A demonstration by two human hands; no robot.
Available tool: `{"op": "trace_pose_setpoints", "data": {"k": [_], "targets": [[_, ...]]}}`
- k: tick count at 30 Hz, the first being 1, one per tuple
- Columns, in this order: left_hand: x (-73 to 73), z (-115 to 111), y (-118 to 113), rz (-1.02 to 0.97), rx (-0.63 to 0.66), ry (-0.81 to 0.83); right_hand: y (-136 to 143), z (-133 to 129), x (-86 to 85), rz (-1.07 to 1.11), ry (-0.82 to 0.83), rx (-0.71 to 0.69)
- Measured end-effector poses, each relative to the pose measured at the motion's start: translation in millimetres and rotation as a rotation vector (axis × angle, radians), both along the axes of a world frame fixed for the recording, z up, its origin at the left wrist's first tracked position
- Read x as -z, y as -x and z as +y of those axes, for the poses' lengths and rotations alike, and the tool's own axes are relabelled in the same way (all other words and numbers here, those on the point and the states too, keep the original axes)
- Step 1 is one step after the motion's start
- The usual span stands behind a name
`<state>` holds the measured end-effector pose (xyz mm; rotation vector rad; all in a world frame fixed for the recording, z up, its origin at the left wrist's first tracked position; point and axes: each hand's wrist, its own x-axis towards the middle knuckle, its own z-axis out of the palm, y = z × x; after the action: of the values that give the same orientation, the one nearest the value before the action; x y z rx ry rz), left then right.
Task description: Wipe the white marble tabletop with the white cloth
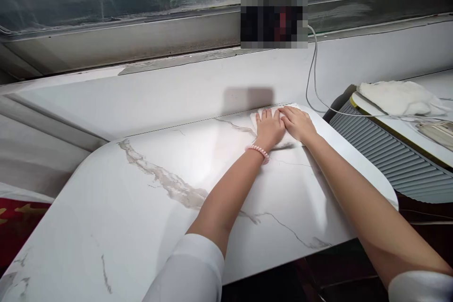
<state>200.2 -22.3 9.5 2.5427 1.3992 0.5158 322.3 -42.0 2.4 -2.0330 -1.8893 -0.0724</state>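
Palms down, fingers extended, not clamped: left hand [271,127] beside right hand [297,124], both on thin white cloth [291,137], lying near far edge of white marble-patterned tabletop [106,207]. Right: white-topped grey ribbed cabinet [392,155], inside hidden, fluffy white fabric [399,96] on top.

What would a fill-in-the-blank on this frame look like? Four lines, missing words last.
1. The left hand and the right hand lie palm ____ on a pale cloth.
2. The pink bracelet circles the ____ wrist.
3. The tabletop is mainly ____ in colour, with grey-brown veins.
4. In the picture, the thin cable hangs to the ____ of both hands.

Missing words: down; left; white; right.
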Motion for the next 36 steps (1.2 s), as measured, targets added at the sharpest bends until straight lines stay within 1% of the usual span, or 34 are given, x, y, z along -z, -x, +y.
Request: {"op": "trace_pose_setpoints", "data": {"k": [4,9,14,17,19,21,25,28,32,34,36], "targets": [[1.2,21.3,-11.7,-0.041,-0.022,-0.052,-14.3,24.0,1.6,0.033,-0.026,-0.024],[5.5,31.6,-27.7,-0.041,-0.039,-0.068,-33.7,39.3,3.2,0.026,-0.022,-0.081],[7.9,29.8,-36.3,-0.005,-0.069,-0.076,-42.4,40.2,7.5,-0.071,-0.016,-0.1],[7.9,17.3,-35.8,0.025,-0.069,-0.066,-42.6,28.1,9.6,-0.115,-0.015,-0.088],[7.9,1.6,-36.2,0.038,-0.067,-0.055,-43.5,11.0,9.6,-0.13,-0.004,-0.087],[8.4,-19.7,-38.3,0.041,-0.039,-0.042,-45.9,-13.7,8.6,-0.136,0.009,-0.069],[9.6,-74.0,-43.6,-0.006,0.058,-0.043,-51.9,-79.5,6.3,-0.148,0.038,0.008],[8.2,-117.6,-42.0,-0.038,0.136,-0.031,-54.1,-133.3,6.9,-0.173,0.062,0.041],[2.6,-168.7,-26.9,-0.02,0.265,0.016,-47.5,-197.5,9.7,-0.175,0.071,0.089],[-0.3,-188.5,-15.0,-0.004,0.312,0.021,-38.4,-223.3,10.6,-0.168,0.083,0.12],[-3.0,-203.6,-1.8,0.014,0.351,0.021,-26.4,-243.7,11.3,-0.169,0.09,0.139]]}}
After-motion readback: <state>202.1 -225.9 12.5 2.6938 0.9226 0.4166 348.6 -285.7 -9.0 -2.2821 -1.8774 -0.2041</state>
